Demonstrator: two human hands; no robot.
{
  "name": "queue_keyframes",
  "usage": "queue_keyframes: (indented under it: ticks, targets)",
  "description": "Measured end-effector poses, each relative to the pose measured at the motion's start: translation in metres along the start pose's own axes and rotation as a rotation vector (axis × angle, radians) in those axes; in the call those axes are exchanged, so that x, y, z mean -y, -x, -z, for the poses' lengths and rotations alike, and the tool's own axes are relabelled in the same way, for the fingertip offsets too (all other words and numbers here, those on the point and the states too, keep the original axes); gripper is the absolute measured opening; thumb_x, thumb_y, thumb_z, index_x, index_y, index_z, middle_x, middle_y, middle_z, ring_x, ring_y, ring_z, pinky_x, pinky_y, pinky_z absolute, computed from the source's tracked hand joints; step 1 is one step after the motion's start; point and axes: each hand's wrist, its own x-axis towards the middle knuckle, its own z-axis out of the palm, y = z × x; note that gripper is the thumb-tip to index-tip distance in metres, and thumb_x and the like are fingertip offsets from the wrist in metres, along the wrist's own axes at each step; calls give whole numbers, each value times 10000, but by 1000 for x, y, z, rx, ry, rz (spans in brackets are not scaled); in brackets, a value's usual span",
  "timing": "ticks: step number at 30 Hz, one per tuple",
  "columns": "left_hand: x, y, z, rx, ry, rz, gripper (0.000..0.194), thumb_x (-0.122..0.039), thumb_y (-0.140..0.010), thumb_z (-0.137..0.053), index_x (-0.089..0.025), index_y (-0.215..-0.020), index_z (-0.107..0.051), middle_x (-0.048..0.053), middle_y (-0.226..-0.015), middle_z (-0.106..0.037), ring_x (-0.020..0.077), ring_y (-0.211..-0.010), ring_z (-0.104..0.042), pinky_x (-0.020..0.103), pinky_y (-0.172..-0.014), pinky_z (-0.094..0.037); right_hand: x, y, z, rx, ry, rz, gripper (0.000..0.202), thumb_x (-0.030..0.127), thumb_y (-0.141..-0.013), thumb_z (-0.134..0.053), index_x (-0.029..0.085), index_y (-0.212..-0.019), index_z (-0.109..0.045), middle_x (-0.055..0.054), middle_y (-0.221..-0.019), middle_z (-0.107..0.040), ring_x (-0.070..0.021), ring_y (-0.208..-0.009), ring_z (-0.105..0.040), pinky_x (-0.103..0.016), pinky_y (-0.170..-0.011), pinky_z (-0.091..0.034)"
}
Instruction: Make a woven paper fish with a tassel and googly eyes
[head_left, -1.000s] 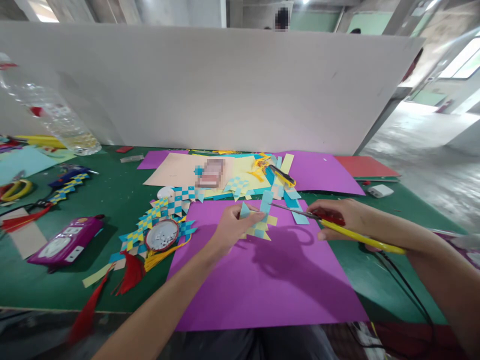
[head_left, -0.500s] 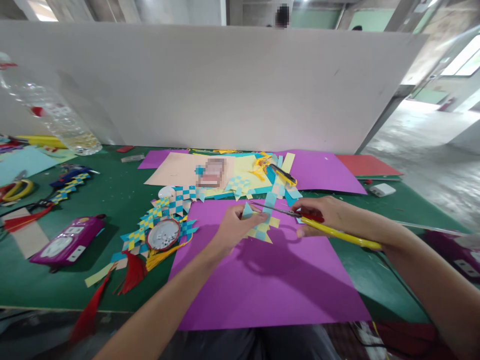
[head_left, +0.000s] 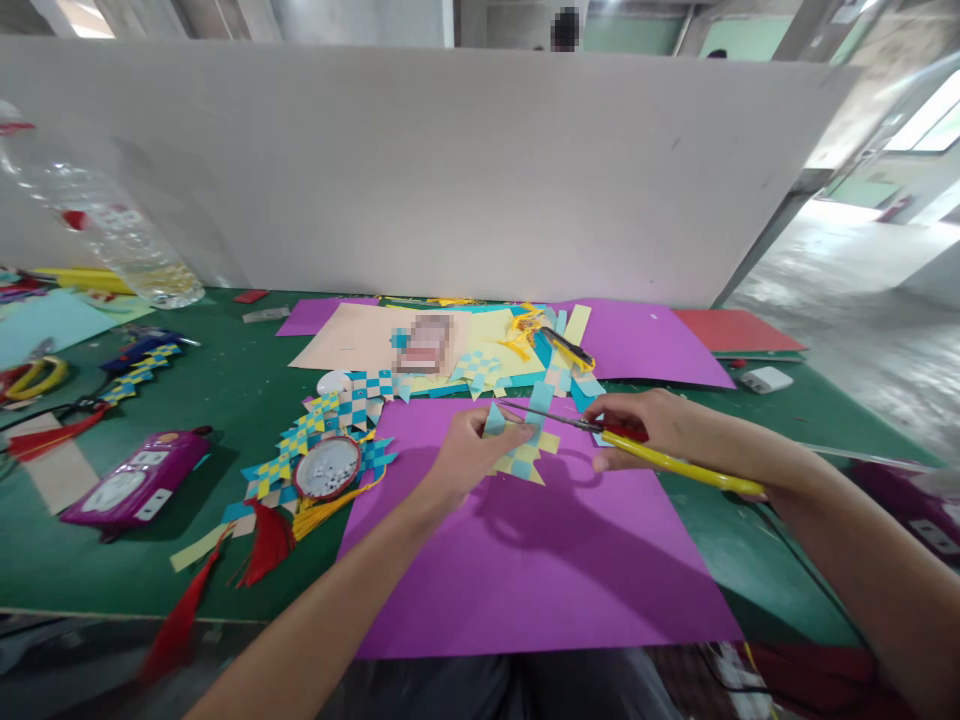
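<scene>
Between the thumb and fingers of my left hand (head_left: 474,445) is a woven paper piece (head_left: 524,460) in pale yellow and light blue, with pointed ends. One light blue strip stands out from its far side. My right hand (head_left: 637,425) grips scissors (head_left: 660,460) with yellow and red handles. Their blades point left and lie across the blue strip, close to my left fingertips; whether they touch the paper I cannot tell. Under both hands lies a large purple sheet (head_left: 540,580) with their shadows on it.
Checkered woven paper pieces (head_left: 300,440) lie left of the sheet, with a round dish of small white bits (head_left: 328,468) and a red tassel (head_left: 266,545). Farther left are a purple pouch-like case (head_left: 139,485) and a plastic bottle (head_left: 112,215). A yellow cutter (head_left: 570,350) lies behind the hands.
Hardly anything differs. Both hands, the scissors and the woven paper piece keep almost the same place; the view has shifted very slightly.
</scene>
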Motion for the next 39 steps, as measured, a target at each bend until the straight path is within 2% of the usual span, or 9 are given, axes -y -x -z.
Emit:
queue_keyframes:
  ticks: [9,17,20,24,27,30,33,34,39]
  targets:
    - [2,-1,-1,-30,-2,-11,295,-425,-598,-811,-161,-642,-687,27,-612,-691,144,-537,-618,217,-459,-439,-4,-2,-2,-19,2,-16,518,651,-722,-635,250,-1049,-660,10,-664,-610,-147,-561,-519,-255,-525,-356]
    - [1,0,1,-15,4,0,301,-427,-624,-805,-157,-672,-680,15,-613,-689,158,-557,-642,224,-474,-457,0,-1,-5,-45,-17,-65,456,627,-720,-647,240,-958,-669,33,-584,-578,-139,-532,-494,-254,-495,-331]
    - [1,0,0,-27,31,25,293,-410,-626,-808,-162,-710,-678,11,-623,-693,168,-553,-649,227,-459,-455,-3,-1,-4,-119,-48,-62,458,613,-742,-631,228,-988,-651,-4,-698,-646,-169,-611,-563,-268,-550,-380]
    - [3,-4,6,-43,87,-14,267,-394,-672,-794,-163,-757,-689,6,-671,-702,152,-574,-646,227,-503,-493,-9,1,-6,-177,-37,-64,541,571,-760,-642,229,-1169,-548,-65,-981,-683,-238,-813,-631,-316,-697,-441]
    - [-1,-10,18,-160,267,-92,233,-320,-661,-817,-161,-775,-690,-18,-696,-686,109,-611,-634,188,-563,-505,-13,-3,-21,-236,27,-121,454,507,-824,-586,203,-1155,-524,-95,-1026,-673,-255,-867,-637,-327,-732,-442]
    - [-11,-15,32,-296,598,-61,163,-226,-695,-786,-152,-793,-679,-23,-672,-662,88,-591,-622,165,-535,-491,-20,-16,-48,-327,177,-198,299,375,-892,-499,174,-1108,-544,-105,-995,-665,-235,-859,-637,-304,-707,-429]
    - [-19,-18,40,-307,884,-39,25,-165,-810,-666,-140,-807,-661,-13,-656,-644,81,-579,-615,170,-523,-495,-30,-31,-71,-375,290,-247,290,279,-878,-512,143,-1130,-553,-122,-1011,-652,-244,-920,-628,-303,-739,-430]
    - [-20,-18,42,-300,938,-31,44,-152,-841,-628,-137,-812,-656,-9,-661,-643,78,-576,-614,170,-518,-495,-32,-35,-76,-385,311,-249,298,260,-872,-516,130,-1138,-555,-134,-1018,-648,-254,-943,-622,-315,-766,-433]
    - [-21,-19,42,-320,997,-16,98,-139,-890,-575,-128,-826,-648,-2,-667,-641,82,-561,-614,176,-488,-490,-24,-29,-80,-436,459,-195,266,203,-872,-494,72,-1070,-614,-210,-995,-626,-342,-1010,-572,-456,-863,-434]
